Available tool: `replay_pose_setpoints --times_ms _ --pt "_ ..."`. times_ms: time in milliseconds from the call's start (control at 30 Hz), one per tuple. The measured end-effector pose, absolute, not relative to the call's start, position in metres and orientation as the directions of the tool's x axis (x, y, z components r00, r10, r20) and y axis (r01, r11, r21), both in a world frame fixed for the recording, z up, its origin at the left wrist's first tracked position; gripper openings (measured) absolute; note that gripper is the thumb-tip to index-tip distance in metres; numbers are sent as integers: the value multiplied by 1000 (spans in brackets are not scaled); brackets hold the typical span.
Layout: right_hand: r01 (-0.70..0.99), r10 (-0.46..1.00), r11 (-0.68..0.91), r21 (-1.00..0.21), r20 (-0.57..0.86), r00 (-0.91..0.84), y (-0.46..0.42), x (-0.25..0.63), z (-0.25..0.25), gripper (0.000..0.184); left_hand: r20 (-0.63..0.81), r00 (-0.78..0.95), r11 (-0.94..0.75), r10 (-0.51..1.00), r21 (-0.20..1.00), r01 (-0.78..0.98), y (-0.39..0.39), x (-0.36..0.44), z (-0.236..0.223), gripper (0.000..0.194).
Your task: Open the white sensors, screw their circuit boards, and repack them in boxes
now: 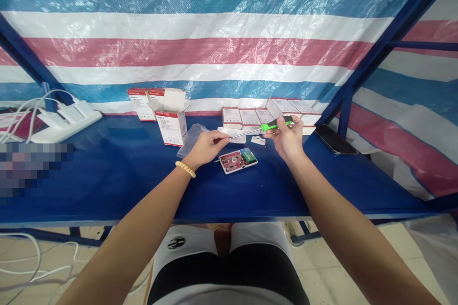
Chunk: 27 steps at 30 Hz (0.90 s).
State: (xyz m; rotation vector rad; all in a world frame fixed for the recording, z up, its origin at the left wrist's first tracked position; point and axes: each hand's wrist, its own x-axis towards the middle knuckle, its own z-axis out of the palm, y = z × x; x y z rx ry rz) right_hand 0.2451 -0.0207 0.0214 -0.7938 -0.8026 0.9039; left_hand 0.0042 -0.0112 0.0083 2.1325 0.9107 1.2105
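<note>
My right hand (289, 137) grips the green and black handle of a screwdriver (269, 126), whose metal shaft points left. At the tip of that shaft, the fingers of my left hand (208, 147) are pinched together; whether they hold the tip or some small part there I cannot make out. Below them on the blue table lies an opened device with a red circuit board (236, 160) in a white case. A white case cover (234, 135) lies behind the shaft. Close to my right fingers is a small white plastic piece (258, 140).
An open detector box (172, 128) stands left of my left hand, by a clear plastic bag (191, 138). Several more boxes (246, 116) line the back. A phone (335, 139) lies at right, a power strip (66, 126) with plugs at left. Striped sheeting hangs behind.
</note>
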Motion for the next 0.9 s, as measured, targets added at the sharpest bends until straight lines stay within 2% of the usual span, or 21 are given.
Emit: replay_pose_setpoints --times_ms 200,400,633,900 --pt "-414 924 327 -850 196 328 -21 244 20 64 512 243 -567 824 745 352 -9 4 7 23" --pt "-423 956 275 -864 197 219 -22 240 20 68 455 127 -471 881 825 313 -3 0 5 29" --pt "-343 953 297 -891 251 172 -26 241 20 68 434 225 -486 873 815 314 -2 -5 8 31" --pt "-325 943 317 -891 258 211 -27 241 22 70 346 379 -475 858 814 333 -9 -3 12 27"
